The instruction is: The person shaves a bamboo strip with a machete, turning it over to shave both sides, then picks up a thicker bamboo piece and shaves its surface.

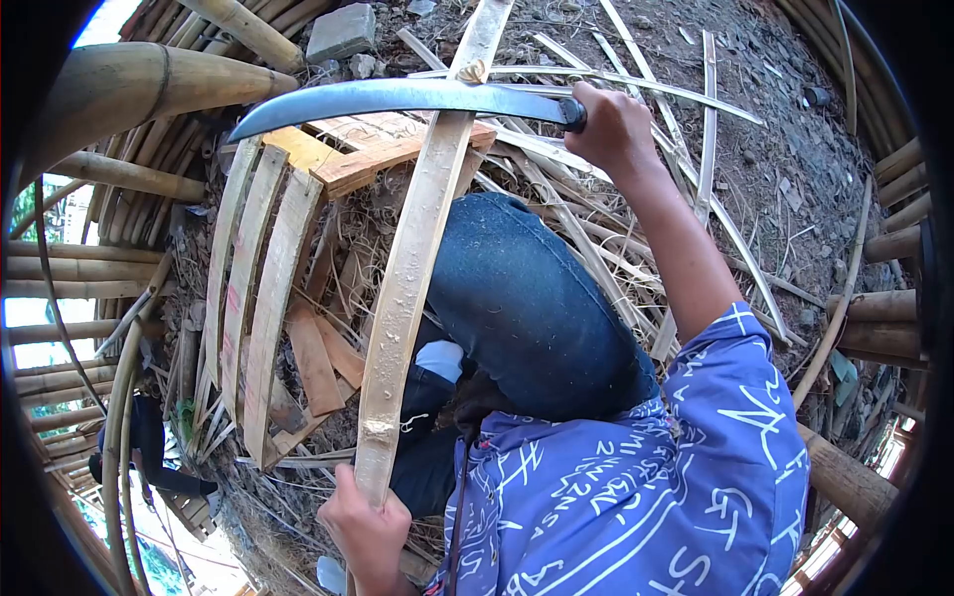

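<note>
My right hand [612, 131] is wrapped round the dark handle of a machete [373, 100], its long curved blade pointing left. The blade lies across a split bamboo strip [405, 268], near the strip's far end. A small curl of shaving [473, 73] sits on the strip just beyond the blade. My left hand [366, 524] grips the near end of the strip, thumb on its pale inner face. The strip slants up past my bent knee [527, 288] and over the edge of a wooden crate [373, 169].
Several loose bamboo strips [708, 129] and heaps of shavings [348, 283] cover the ground around me. A concrete block [341, 33] lies at the back. Thick bamboo poles [164, 84] stand at the left, with stacked poles [894, 243] at the right. A person's dark sleeve [149, 437] shows far left.
</note>
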`<state>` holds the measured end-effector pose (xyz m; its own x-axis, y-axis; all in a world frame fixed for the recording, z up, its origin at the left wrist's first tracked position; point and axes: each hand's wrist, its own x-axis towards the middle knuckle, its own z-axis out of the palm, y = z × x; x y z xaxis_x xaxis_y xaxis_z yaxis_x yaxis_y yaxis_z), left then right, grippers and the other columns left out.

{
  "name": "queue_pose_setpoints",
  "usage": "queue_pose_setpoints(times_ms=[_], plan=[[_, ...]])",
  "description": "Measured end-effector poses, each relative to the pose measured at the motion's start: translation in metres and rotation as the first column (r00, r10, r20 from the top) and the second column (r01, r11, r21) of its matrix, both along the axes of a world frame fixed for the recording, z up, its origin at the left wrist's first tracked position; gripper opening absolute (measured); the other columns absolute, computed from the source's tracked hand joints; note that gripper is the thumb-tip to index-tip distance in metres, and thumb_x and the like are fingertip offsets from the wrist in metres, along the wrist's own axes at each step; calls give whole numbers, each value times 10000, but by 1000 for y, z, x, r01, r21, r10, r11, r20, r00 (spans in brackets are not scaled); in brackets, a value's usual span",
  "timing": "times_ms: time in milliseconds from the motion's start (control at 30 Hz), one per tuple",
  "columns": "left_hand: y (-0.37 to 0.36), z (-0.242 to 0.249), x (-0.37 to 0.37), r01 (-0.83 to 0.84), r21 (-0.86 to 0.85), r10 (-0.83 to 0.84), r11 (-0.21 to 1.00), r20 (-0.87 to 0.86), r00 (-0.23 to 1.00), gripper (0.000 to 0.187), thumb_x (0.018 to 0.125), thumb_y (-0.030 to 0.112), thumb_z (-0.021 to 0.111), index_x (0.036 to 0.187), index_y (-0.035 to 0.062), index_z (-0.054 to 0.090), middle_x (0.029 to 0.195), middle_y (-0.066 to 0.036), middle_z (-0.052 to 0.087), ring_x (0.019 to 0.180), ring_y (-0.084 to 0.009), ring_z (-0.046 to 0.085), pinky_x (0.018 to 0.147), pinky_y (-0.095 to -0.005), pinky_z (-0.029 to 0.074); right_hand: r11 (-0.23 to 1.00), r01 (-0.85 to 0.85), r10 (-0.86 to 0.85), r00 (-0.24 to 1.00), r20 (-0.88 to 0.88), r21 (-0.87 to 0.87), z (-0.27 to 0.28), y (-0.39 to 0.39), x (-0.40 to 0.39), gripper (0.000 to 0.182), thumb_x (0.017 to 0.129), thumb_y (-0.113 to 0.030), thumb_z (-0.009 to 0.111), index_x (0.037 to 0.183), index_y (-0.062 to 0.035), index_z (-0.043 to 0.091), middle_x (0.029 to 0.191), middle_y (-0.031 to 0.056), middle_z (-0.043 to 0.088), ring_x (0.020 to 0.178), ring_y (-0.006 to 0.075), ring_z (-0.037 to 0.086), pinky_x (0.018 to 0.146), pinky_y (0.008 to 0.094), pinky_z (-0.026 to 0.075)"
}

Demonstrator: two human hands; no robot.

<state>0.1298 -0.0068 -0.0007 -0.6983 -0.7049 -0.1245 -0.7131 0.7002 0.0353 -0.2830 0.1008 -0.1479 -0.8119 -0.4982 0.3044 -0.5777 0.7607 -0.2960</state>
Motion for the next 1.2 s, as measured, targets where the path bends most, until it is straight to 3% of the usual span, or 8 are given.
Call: queue_pose_setpoints(times_ms=[133, 267, 333, 400, 467, 667, 800, 1200], plan=[[1, 3, 5, -22, 12, 22, 1000, 41, 999, 193, 627, 28, 553, 779, -8, 441, 569, -245, 466, 569, -468, 521, 542, -524, 401, 999, -30, 31, 999, -17, 35, 1, 0, -6, 202, 685, -195, 682, 830, -76, 606, 741, 150, 660, 739, 342, 670, 661, 430, 540], [9, 3, 51, -36, 35, 34, 999, 69, 997, 182, 624, 28, 535, 776, -7, 441, 581, -254, 478, 584, -480, 520, 559, -536, 399, 899, 402, -431, 881, 195, 174, -13, 40, -65, 239, 816, -229, 570, 945, -56, 672, 858, 208, 682, 844, 371, 671, 707, 454, 532], [18, -21, 104, -209, -27, 211, 977, 176, 962, 575, 644, 117, 661, 1191, -6, 534, 1061, -203, 581, 967, -408, 568, 819, -491, 459, 879, 464, -477, 863, 166, 113, -9, 67, -67, 288, 791, -238, 573, 964, -34, 682, 907, 238, 676, 893, 387, 661, 742, 458, 524], [10, -27, 108, -76, -28, 78, 997, 90, 993, 658, 654, 116, 655, 1271, -32, 480, 1050, -213, 575, 946, -414, 565, 807, -491, 459, 868, 492, -496, 854, 155, 70, -39, 101, -67, 267, 766, -227, 577, 920, -38, 686, 879, 237, 674, 878, 391, 658, 742, 452, 517], [2, -11, 64, -389, 180, 335, 904, 270, 903, 620, 658, 103, 641, 1249, -27, 503, 1044, -227, 585, 945, -405, 569, 825, -482, 453, 873, 487, -470, 850, 238, -18, -48, 119, -47, 240, 744, -209, 574, 873, -41, 688, 860, 235, 674, 855, 397, 657, 729, 453, 510], [-7, 4, 7, -114, 81, 96, 990, 203, 975, 237, 653, 65, 579, 872, 10, 503, 647, -239, 551, 657, -451, 575, 594, -512, 438, 798, 360, -175, 906, 387, -483, -37, 112, 46, 102, 692, -54, 595, 652, -16, 509, 530, 42, 477, 487, 127, 429, 465, 294, 332], [-7, 4, -7, 57, -17, -55, 998, 92, 994, 182, 633, 47, 555, 769, 4, 442, 557, -235, 495, 557, -459, 535, 533, -517, 410, 818, 228, 39, 894, 446, -529, 18, 87, 81, 28, 706, -14, 573, 703, -15, 545, 531, 28, 496, 477, 117, 446, 457, 278, 337], [3, 18, -23, 243, -83, -228, 966, 161, 960, 221, 594, 95, 586, 754, 37, 444, 548, -155, 503, 501, -361, 560, 487, -444, 446, 975, -168, 184, 977, 107, -143, 37, 51, 90, 177, 686, -124, 656, 801, -40, 550, 662, 159, 623, 656, 345, 648, 608, 445, 521]])
